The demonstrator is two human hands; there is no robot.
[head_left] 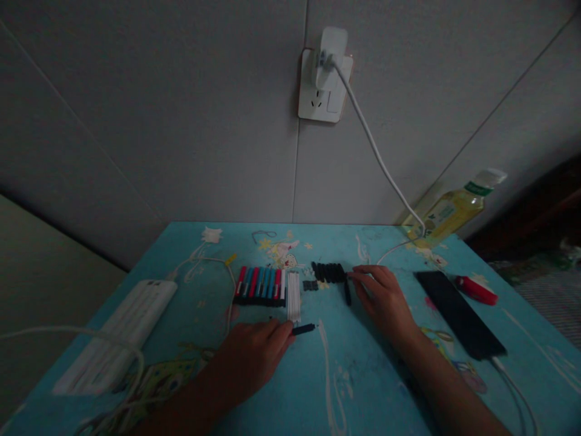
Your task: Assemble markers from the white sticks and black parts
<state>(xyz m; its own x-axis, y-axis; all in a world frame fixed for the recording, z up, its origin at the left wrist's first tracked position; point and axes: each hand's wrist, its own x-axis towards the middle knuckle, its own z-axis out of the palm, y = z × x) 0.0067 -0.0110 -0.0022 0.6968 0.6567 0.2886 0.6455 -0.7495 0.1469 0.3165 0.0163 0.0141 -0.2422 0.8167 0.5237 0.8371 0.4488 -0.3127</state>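
Observation:
My left hand (261, 348) is closed around a pen barrel (303, 330); its black front section points right, and a bit of red shows at the fingertips. My right hand (381, 297) pinches the end of a black pen cap (347, 292), beside a row of several more black caps (329, 272). Left of these lie small dark pieces (310, 285) and a bundle of thin white refills (294, 297). Several red, blue and white pen barrels with black ends (261, 284) lie side by side further left.
A white power strip (118, 336) with cables lies at the left. On the right are a black phone (458, 312) on a cable, a red object (475, 290) and a bottle of yellow liquid (454, 209). A charger (333, 48) sits in the wall socket, its cable hanging to the table.

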